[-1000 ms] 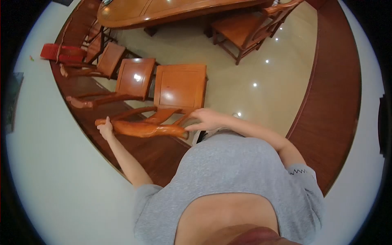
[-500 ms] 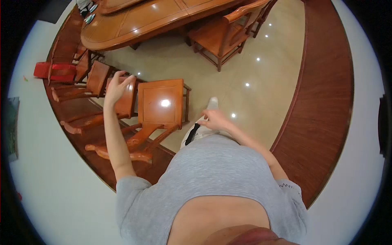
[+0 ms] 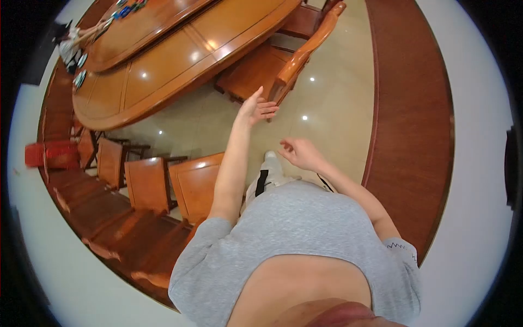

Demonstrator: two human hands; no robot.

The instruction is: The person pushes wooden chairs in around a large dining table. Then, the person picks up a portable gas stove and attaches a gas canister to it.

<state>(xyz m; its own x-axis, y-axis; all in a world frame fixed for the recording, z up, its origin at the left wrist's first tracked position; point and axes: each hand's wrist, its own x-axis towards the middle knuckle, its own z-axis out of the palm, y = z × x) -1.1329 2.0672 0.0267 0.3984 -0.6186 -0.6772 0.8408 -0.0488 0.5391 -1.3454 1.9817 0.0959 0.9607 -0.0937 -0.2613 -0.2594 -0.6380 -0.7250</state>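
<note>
My left hand is stretched forward with its fingers spread and nothing in it. Its fingertips overlap the near end of a wooden chair tucked beside the big table; whether they touch it I cannot tell. My right hand hangs in front of my waist, fingers loosely bent and slightly apart, holding nothing I can see. Below it are my light trousers with a black strap and one pale shoe on the tiled floor.
A large wooden table with a raised round top fills the upper left. Wooden chairs line the left wall, with a red box-like object beyond them. Another person leans at the far table edge near small coloured items.
My view has shifted toward the table, and the left-side chairs now sit lower in view. My left hand swung right to the chair by the table; my right hand has risen from my thigh.
</note>
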